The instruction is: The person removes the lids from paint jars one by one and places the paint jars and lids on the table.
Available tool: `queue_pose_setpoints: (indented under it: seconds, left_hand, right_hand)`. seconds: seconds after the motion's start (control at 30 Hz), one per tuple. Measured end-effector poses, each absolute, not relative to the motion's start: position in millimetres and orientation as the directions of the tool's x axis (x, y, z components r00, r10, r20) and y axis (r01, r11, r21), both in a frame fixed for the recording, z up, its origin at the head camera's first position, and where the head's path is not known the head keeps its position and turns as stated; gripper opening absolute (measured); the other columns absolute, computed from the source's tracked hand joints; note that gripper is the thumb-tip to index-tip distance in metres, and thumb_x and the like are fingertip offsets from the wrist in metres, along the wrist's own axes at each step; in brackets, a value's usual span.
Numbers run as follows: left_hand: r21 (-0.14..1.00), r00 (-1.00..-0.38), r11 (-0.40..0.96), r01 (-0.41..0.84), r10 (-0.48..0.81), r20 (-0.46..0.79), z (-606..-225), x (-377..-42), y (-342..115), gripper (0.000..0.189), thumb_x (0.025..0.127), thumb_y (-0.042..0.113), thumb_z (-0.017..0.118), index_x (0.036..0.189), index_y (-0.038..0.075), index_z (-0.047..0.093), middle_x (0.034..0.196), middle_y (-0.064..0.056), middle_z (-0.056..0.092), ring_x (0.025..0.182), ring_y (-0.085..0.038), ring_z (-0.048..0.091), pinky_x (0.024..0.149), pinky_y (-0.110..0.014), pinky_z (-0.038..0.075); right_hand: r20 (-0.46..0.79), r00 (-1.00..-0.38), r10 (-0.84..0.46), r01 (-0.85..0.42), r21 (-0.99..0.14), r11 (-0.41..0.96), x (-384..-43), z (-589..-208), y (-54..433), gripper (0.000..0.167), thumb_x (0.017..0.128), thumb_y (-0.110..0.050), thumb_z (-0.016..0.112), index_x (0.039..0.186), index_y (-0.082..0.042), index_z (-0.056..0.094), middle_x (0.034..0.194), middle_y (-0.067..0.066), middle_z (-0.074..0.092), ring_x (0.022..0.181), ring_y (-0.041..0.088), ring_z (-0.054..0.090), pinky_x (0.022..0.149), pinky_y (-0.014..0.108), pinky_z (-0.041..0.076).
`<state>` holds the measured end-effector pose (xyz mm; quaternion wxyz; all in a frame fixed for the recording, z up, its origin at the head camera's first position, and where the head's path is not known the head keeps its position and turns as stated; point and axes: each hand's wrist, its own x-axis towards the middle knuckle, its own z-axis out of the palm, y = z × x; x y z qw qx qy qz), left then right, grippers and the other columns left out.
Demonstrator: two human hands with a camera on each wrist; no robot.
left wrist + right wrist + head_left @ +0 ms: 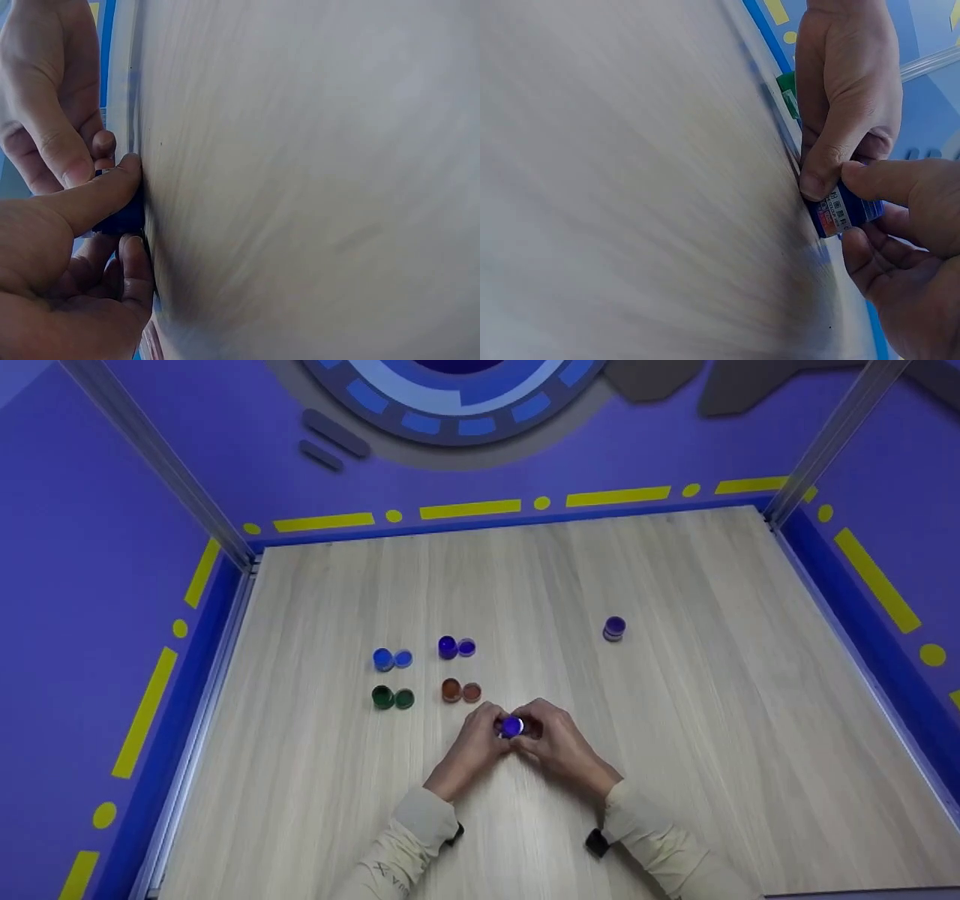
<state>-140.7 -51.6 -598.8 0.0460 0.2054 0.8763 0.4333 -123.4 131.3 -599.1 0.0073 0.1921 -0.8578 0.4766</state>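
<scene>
A small blue-purple paint pot with a printed label is between both hands, low over the table. My left hand grips its side, with the thumb laid across it in the left wrist view. My right hand pinches the ridged cap end between thumb and fingers, as the right wrist view shows. Part of the pot is hidden behind fingers. Nearest to the hands stands a brown-red pot, open, with its round lid beside it.
Left of the hands stand more open pots, each beside its lid: light blue, purple and dark green. A capped purple pot stands alone farther right. Blue panels wall in the wooden table.
</scene>
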Motion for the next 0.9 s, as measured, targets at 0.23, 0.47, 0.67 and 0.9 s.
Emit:
queue_pose_setpoints:
  seconds: [0.23,0.47,0.67,0.9]
  left_hand:
    - [0.763,-0.914,0.561,0.322,0.394,0.097,-599,-141,-51,0.028,0.076,-0.003,0.084,0.083,0.002,0.058,0.082,-0.002,0.053,0.076,-0.010,0.043,0.072,-0.028,0.041]
    - [0.748,-0.909,0.565,0.348,0.399,0.122,-601,-139,-52,0.026,0.076,0.000,0.084,0.084,0.002,0.058,0.083,0.000,0.051,0.077,-0.010,0.043,0.071,-0.030,0.042]
    - [0.772,-0.913,0.561,0.300,0.403,0.062,-597,-137,-52,0.028,0.081,0.002,0.085,0.092,0.001,0.059,0.089,-0.005,0.053,0.082,-0.013,0.045,0.075,-0.031,0.042]
    - [0.759,-0.916,0.597,0.261,0.402,-0.002,-594,-135,-50,0.032,0.083,0.001,0.084,0.109,0.001,0.065,0.098,-0.005,0.056,0.091,-0.018,0.053,0.082,-0.034,0.048]
  right_hand:
    - [0.245,-0.902,-0.356,-0.393,-0.805,0.444,-123,-602,132,0.033,0.086,0.003,0.079,0.118,-0.003,0.072,0.108,0.006,0.069,0.095,0.020,0.063,0.080,0.033,0.052]
    - [0.255,-0.893,-0.370,-0.407,-0.808,0.425,-123,-602,134,0.036,0.084,0.006,0.078,0.118,-0.001,0.071,0.111,0.010,0.069,0.101,0.022,0.064,0.085,0.035,0.053]
    - [0.316,-0.898,-0.305,-0.422,-0.814,0.399,-125,-597,137,0.037,0.083,0.010,0.076,0.117,0.003,0.067,0.108,0.014,0.066,0.092,0.026,0.064,0.075,0.034,0.055]
    - [0.263,-0.947,-0.183,-0.313,-0.880,0.358,-124,-590,149,0.041,0.082,0.012,0.073,0.121,0.001,0.066,0.111,0.010,0.067,0.094,0.024,0.064,0.077,0.034,0.055]
